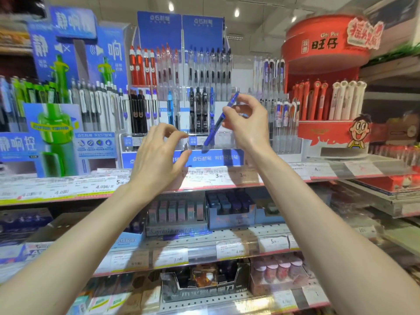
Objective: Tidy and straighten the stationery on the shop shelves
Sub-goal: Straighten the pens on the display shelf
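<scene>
1. Head view, hands: right hand (246, 120) is raised in front of the middle display and pinches a blue pen (220, 122) between thumb and fingertips. The pen is tilted, with its upper end toward the top right and its tip pointing down to the left, just above the front edge of the blue display stand (204, 158). The grip of this hand is closed on the barrel near its upper half.

2. Head view, other hand: left hand (159, 153) is lower and to the left, near the front of the same stand. Its fingers are curled and the thumb is close to the forefinger, but nothing is seen between them; the grip holds nothing, as far as I can see.

3. Head view, upper shelf: the stand carries rows of upright pens in clear holders, red pens (142, 67) at the back left and black pens (198, 110) in the middle. On the left stands a blue and green display (56, 123) with white pens beside it. On the right stands a red round display (327, 48) with red and white pens.

4. Head view, shelf edge: price labels (219, 176) run along the front of the shelf, under the hands.

5. Head view, lower shelves: small boxes (229, 206) and other packed goods sit there, blurred.
</scene>
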Demonstrator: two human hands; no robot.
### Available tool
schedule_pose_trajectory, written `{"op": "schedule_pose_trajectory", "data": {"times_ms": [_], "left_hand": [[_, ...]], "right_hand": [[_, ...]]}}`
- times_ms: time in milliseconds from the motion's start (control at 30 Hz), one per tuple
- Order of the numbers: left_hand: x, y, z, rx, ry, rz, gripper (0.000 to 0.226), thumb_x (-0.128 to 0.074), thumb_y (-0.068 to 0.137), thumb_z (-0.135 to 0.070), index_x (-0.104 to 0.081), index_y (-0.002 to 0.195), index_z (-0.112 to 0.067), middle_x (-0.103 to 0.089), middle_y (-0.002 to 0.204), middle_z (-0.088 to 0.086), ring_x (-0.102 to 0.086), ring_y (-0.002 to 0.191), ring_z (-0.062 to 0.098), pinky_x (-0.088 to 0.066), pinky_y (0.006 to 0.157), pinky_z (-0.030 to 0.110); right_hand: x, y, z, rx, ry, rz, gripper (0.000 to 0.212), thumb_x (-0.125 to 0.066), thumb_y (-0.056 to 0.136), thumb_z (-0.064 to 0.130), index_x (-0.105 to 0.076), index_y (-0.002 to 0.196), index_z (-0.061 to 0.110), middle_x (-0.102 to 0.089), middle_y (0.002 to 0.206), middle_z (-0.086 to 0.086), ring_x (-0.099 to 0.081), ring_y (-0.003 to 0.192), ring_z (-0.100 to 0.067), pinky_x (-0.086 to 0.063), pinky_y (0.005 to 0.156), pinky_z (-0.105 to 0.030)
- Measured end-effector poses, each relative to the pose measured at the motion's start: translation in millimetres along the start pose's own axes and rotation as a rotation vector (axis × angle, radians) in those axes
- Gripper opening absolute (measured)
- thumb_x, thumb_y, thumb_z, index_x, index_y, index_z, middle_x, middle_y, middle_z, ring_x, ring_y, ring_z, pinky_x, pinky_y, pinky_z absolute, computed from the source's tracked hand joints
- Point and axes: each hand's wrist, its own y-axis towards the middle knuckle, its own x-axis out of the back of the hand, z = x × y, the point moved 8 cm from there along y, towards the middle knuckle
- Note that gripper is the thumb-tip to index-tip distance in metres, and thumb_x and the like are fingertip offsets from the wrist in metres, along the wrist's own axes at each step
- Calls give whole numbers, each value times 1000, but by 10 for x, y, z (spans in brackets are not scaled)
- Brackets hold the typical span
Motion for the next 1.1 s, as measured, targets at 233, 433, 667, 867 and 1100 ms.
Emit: {"op": "schedule_pose_trajectory", "data": {"times_ms": [233, 433, 667, 867, 1100], "left_hand": [[-148, 124, 12, -11, 95, 28, 42, -67, 90, -33, -62, 126, -13, -57, 116, 7, -49, 111, 27, -40, 93, 42], [-260, 227, -188, -58, 63, 28, 41, -67, 89, -34, -63, 125, -15, -56, 112, 5, -49, 107, 26, -38, 90, 39], [-323, 256, -182, 6, -6, -4, 37, -67, 89, -39, -63, 121, -21, -54, 110, 1, -45, 107, 22, -34, 90, 35], [-342, 256, -159, 42, -28, -26, 36, -69, 87, -41, -63, 119, -24, -52, 108, -1, -43, 106, 20, -29, 89, 31], [-340, 266, -154, 41, -32, -25, 36, -68, 87, -42, -64, 118, -24, -52, 108, -1, -43, 106, 20, -32, 90, 33]], "right_hand": [[58, 325, 318, 178, -144, -70, 37, -68, 91, 18, -60, 127, 16, -69, 92, 4, -72, 84, -18, -61, 81, -39], [-35, 458, 378, 241, -381, -7, 45, -65, 94, 24, -56, 137, 17, -69, 97, 6, -70, 86, -15, -59, 84, -40], [-254, 406, 249, 241, -535, 134, 46, -64, 95, 21, -54, 140, 14, -71, 110, -1, -70, 90, -16, -58, 90, -39], [-314, 416, 220, 241, -603, 196, 44, -67, 93, 21, -57, 136, 15, -71, 100, 2, -73, 77, -13, -60, 84, -37], [-286, 436, 54, 137, -712, 240, 39, -71, 91, 26, -65, 124, 6, -72, 112, -6, -73, 89, -17, -58, 90, -38]]}}
